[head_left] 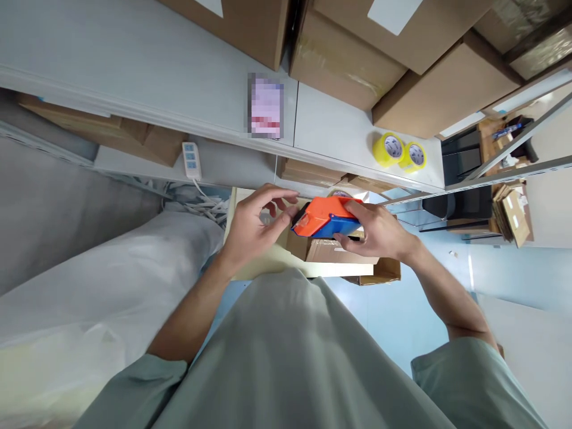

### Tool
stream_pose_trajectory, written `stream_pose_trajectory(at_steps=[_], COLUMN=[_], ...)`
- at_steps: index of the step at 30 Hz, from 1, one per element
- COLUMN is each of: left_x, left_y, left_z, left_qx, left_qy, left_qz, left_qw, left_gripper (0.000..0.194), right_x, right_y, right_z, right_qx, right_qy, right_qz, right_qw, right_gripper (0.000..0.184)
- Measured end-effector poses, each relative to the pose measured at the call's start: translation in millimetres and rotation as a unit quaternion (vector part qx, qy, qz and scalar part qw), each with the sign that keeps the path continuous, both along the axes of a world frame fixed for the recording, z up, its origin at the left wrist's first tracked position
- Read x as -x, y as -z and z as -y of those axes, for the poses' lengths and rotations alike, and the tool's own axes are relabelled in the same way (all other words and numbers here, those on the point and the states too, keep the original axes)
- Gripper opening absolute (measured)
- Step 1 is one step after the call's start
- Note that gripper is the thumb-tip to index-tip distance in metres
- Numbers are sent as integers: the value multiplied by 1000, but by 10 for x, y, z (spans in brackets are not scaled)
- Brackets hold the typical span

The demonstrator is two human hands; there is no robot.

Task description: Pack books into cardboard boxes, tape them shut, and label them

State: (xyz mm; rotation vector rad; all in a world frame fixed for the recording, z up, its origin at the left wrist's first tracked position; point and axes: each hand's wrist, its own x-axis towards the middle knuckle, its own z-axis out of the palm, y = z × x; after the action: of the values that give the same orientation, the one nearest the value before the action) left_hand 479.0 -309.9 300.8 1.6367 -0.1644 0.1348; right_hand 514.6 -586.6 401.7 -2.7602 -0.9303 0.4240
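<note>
An orange and blue tape dispenser point(328, 214) is in front of my body, its black front end pointing left. My right hand point(378, 229) grips it from the right, thumb on the lower blue side and fingers over the orange top. My left hand point(254, 223) is at the dispenser's front end, fingers bent and thumb and forefinger apart. Its thumb tip lies close to the black edge; I cannot tell whether it touches. Below the dispenser are an open cardboard box point(342, 250) and a pale yellow surface point(263, 262), partly hidden by my hands.
On the grey shelf point(179, 77) stand large cardboard boxes point(348, 59), two yellow tape rolls point(388, 149) and a blurred-out item point(267, 107). A white power strip point(191, 159) lies on the lower shelf. White sheeting point(111, 298) bulges at the left. Metal shelf posts point(513, 149) cross the right side.
</note>
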Motion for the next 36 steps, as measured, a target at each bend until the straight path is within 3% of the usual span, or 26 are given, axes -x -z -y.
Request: stream_pose_trajectory(at_steps=[5, 14, 17, 21, 26, 31, 36], left_x=[13, 118, 226, 276, 297, 349, 317], left_y=[113, 546, 727, 1084, 1439, 1644, 1872], left_z=[9, 279, 295, 91, 125, 435, 694], left_qx=[46, 154, 179, 168, 188, 226, 255], left_qy=[6, 31, 35, -57, -17, -9, -4], left_qz=[-57, -209, -260, -289, -298, -328, -377], left_qw=[997, 965, 948, 941, 936, 917, 890], left_gripper=[35, 50, 52, 52, 52, 57, 63], right_x=[11, -11, -28, -91, -125, -45, 36], right_y=[-40, -91, -236, -562, -796, -808, -668], right_z=[-4, -118, -24, 281, 426, 272, 142], right_qx=[3, 61, 105, 149, 160, 150, 159], right_qy=[-1, 80, 79, 78, 128, 139, 142], right_qz=[-31, -162, -210, -250, -248, -219, -171], right_qw=[1000, 982, 969, 954, 947, 954, 962], right_gripper=[60, 68, 71, 74, 71, 69, 72])
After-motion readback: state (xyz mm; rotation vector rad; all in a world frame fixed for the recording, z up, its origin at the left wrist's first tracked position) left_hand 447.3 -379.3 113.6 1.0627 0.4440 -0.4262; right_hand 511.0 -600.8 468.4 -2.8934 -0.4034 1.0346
